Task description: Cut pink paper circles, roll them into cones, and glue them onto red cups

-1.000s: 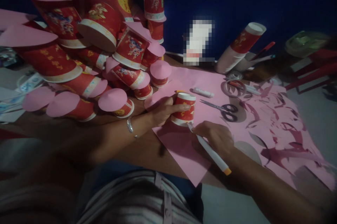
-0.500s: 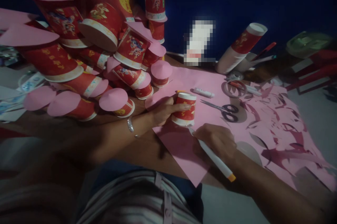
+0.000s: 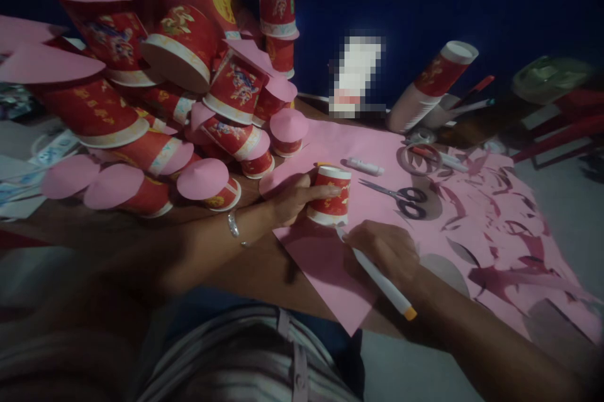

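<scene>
My left hand (image 3: 293, 198) is wrapped round a small red paper cup (image 3: 330, 204) with gold patterns and white bands at top and bottom. My right hand (image 3: 384, 245) grips a white marker (image 3: 381, 277) with an orange end; its tip is at the cup's lower white rim. Whether the tip touches the rim I cannot tell. Beneath both hands lies a pink paper sheet (image 3: 325, 276). Black-handled scissors (image 3: 401, 195) rest on pink paper just beyond my right hand, and a capped white marker (image 3: 365, 167) lies behind the cup.
Red cups with pink cone tops, such as one short cup (image 3: 204, 179), are piled on the left. A tape roll (image 3: 419, 158) and pink paper scraps (image 3: 509, 219) lie right. A tilted cup stack (image 3: 431, 84) stands behind, near a pen holder (image 3: 438, 111).
The orange end of the marker in my right hand has shifted slightly up and to the left. My left hand and the cup stay nearly still.
</scene>
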Action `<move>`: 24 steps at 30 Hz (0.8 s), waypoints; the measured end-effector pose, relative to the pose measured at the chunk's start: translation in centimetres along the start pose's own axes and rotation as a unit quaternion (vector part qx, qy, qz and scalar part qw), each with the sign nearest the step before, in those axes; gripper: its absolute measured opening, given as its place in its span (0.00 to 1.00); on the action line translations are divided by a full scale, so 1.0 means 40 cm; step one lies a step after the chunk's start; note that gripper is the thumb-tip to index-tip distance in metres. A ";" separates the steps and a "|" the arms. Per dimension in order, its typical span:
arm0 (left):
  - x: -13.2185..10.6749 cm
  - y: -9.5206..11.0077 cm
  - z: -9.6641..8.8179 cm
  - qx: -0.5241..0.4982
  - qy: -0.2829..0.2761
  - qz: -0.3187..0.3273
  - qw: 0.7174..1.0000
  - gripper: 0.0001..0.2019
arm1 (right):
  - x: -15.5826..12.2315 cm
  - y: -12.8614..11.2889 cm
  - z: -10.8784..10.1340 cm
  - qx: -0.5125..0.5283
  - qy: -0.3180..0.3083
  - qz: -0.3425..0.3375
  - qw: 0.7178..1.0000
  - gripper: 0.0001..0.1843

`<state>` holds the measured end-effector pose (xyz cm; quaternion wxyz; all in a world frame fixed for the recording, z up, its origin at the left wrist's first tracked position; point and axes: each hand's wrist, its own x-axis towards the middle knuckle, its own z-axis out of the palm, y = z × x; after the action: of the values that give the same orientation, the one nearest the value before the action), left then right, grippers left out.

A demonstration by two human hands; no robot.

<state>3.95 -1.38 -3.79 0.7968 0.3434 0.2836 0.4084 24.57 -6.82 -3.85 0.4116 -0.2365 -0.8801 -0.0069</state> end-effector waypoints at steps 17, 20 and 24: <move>-0.001 0.002 0.000 -0.008 0.010 -0.001 1.000 0.23 | 0.027 -0.003 -0.009 -0.001 0.011 0.012 1.000 0.08; -0.001 0.003 0.001 -0.013 0.011 0.002 1.000 0.23 | 0.036 -0.006 -0.014 0.002 0.003 0.014 1.000 0.08; -0.002 0.004 0.004 -0.013 0.011 0.000 1.000 0.22 | 0.051 -0.012 -0.024 -0.007 0.002 0.016 1.000 0.08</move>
<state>3.97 -1.44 -3.54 0.7979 0.3284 0.2868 0.4162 23.94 -6.61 -1.65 0.4113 -0.2539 -0.8754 -0.0069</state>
